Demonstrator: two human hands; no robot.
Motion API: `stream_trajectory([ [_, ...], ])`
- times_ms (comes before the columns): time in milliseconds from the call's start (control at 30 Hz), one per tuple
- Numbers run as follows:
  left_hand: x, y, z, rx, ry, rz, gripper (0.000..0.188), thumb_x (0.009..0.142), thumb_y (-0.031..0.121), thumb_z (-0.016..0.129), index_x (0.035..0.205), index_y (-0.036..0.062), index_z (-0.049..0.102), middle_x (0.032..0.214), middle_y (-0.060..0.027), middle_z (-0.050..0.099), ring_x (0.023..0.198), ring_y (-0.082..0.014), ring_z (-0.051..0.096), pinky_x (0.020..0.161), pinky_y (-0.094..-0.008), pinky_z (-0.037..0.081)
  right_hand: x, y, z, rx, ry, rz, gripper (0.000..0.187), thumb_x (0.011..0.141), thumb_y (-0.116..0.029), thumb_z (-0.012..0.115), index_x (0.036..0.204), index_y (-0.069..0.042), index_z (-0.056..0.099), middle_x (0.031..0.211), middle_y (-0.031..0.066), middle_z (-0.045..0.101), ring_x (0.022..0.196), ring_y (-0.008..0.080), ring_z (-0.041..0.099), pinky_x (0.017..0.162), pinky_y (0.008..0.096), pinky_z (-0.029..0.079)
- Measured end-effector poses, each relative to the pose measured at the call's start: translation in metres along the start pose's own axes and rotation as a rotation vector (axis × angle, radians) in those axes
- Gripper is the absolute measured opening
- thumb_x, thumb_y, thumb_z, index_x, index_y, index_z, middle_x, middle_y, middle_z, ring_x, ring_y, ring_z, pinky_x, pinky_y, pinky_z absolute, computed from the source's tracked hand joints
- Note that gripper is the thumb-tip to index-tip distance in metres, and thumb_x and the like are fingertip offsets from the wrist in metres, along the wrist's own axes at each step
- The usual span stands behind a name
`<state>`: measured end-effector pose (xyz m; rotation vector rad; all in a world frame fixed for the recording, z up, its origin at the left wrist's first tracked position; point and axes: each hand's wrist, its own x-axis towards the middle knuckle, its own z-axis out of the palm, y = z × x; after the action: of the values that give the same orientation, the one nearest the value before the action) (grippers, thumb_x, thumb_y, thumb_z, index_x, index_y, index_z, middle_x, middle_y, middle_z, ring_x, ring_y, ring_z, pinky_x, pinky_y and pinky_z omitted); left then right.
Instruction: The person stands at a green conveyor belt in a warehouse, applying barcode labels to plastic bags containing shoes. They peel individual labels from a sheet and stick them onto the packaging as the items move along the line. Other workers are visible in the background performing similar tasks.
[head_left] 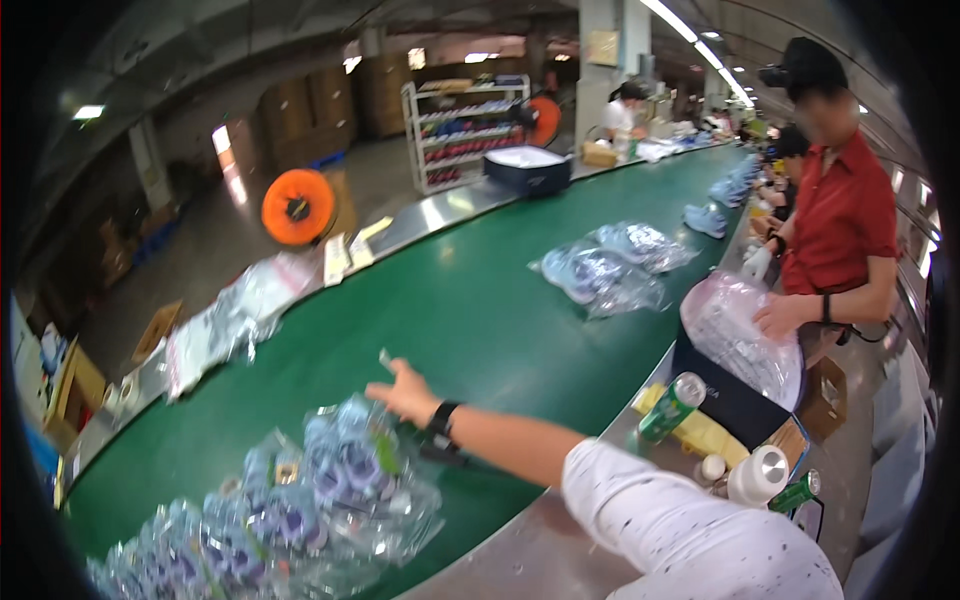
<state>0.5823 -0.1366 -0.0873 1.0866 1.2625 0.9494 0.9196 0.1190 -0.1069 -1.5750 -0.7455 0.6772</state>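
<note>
My right hand, with a dark band on its wrist, reaches left over the green conveyor belt. Its visible fingers are spread. A small whitish bit shows at one fingertip; whether it is worn or held is unclear. Just below the hand, pale blue shoes in clear plastic bags lie crowded along the near left of the belt, some with green bits among them. My left hand is out of view. Farther along the belt are more bagged pale blue shoes and an unbagged one.
A co-worker in red handles clear plastic over a dark bin at right. Green cans and a white-lidded bottle stand near my arm. Plastic bags lie on the far ledge, beyond which are an orange fan and a shoe rack.
</note>
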Motion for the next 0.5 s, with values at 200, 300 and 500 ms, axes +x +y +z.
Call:
stream_trajectory([
  [200, 0.002, 0.016, -0.001, 0.153, 0.010, -0.015, 0.032, 0.086, 0.001, 0.057, 0.118, -0.0017, 0.052, 0.100, -0.0145, 0.061, 0.087, -0.0189, 0.059, 0.076, -0.0290, 0.049, -0.015, 0.033, 0.003, 0.213, -0.015, -0.010, 0.069, 0.071, 0.001, 0.066, 0.131, -0.008, 0.034, 0.079, 0.0107, 0.060, 0.060, 0.0171, 0.056, 0.050, 0.0292, 0.045],
  [300, 0.010, 0.008, -0.007, 0.051, 0.006, -0.012, 0.032, 0.087, 0.002, 0.058, 0.118, -0.0019, 0.052, 0.098, -0.0132, 0.062, 0.085, -0.0181, 0.059, 0.074, -0.0280, 0.048, -0.037, 0.035, -0.002, 0.341, -0.121, 0.114, 0.069, 0.074, 0.003, 0.064, 0.134, -0.010, 0.030, 0.076, 0.0074, 0.060, 0.056, 0.0115, 0.054, 0.048, 0.0248, 0.045],
  [500, 0.012, 0.024, -0.011, 0.195, -0.056, -0.058, 0.033, 0.087, 0.001, 0.057, 0.119, -0.0019, 0.052, 0.095, -0.0072, 0.060, 0.075, -0.0105, 0.056, 0.065, -0.0220, 0.045, -0.017, 0.004, -0.041, 0.406, 0.114, 0.114, 0.031, 0.075, -0.005, 0.068, 0.104, -0.006, 0.057, 0.078, 0.0022, 0.060, 0.068, 0.0116, 0.054, 0.057, 0.0269, 0.043],
])
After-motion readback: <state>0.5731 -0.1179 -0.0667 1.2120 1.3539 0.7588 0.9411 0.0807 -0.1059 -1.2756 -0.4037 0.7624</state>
